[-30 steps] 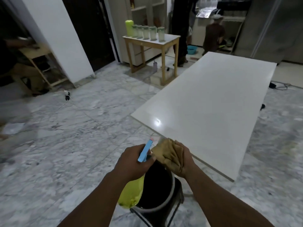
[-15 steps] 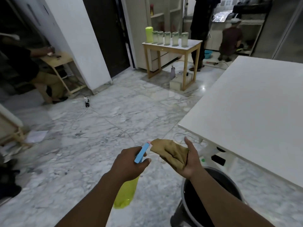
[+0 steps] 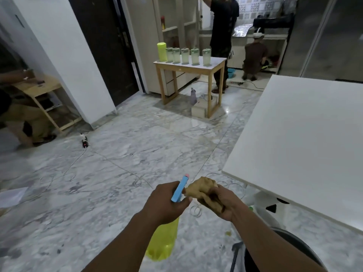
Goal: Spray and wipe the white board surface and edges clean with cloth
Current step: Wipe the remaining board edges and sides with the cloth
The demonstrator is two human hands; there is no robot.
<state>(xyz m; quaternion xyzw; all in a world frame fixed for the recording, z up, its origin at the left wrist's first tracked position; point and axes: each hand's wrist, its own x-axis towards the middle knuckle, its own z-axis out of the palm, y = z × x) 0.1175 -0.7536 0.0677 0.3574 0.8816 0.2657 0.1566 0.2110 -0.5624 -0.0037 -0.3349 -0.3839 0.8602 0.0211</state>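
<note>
White, smooth and flat, the white board (image 3: pixel 306 142) fills the right side of the view, raised above the marble floor (image 3: pixel 110 158) on a pale support; its surface is matt and evenly lit, its near-left corner square, its edge thin.
Left hand (image 3: pixel 167 203) is clenched round the neck of a spray bottle (image 3: pixel 164 240); translucent yellow-green body hangs below the fist, blue trigger head with a pink tip juts up and forward; liquid level cannot be told.
Right hand (image 3: pixel 224 203) grips a crumpled tan cloth (image 3: pixel 202 188), bunched, soft folds, just beside the blue head; both hands sit left of the board's corner, apart from it.
Dark round bucket (image 3: pixel 294 250) stands low right, under the right forearm; contents not visible.
Small wooden table (image 3: pixel 196 69) in the background carries a row of pale green lidded jars (image 3: pixel 188 55); contents unclear.
Thin white cable (image 3: pixel 64 169) loops over the veined grey floor.
</note>
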